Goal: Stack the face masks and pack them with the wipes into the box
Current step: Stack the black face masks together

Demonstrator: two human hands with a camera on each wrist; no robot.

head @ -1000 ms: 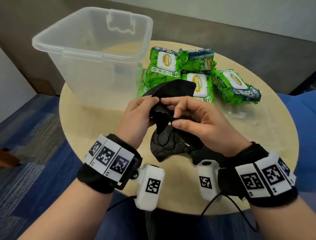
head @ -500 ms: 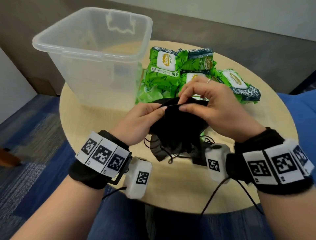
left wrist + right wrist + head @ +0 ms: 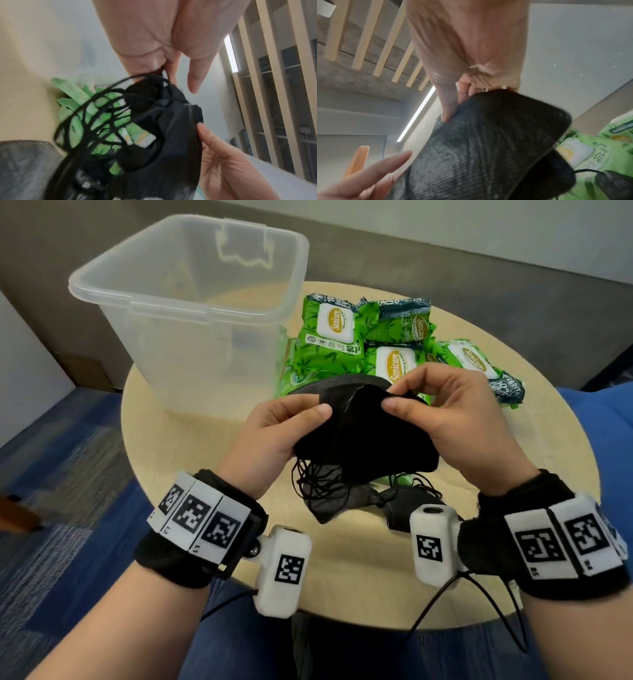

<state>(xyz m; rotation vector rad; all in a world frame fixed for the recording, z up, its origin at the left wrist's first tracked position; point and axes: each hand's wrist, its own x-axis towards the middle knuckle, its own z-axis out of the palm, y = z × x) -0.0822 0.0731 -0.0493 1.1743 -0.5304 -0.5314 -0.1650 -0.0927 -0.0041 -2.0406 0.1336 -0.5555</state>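
Since a moment ago both hands have spread apart, left hand [image 3: 281,429] and right hand [image 3: 455,419] now pinching the black face masks [image 3: 363,440] above the bench [image 3: 205,474], wipes [image 3: 342,337] at twelve o'clock, so stacking continues.

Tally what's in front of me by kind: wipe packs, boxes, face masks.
wipe packs: at least 5 showing
box: 1
face masks: bunched between left hand and right hand, more beneath; cannot be counted
Total: 6, masks aside
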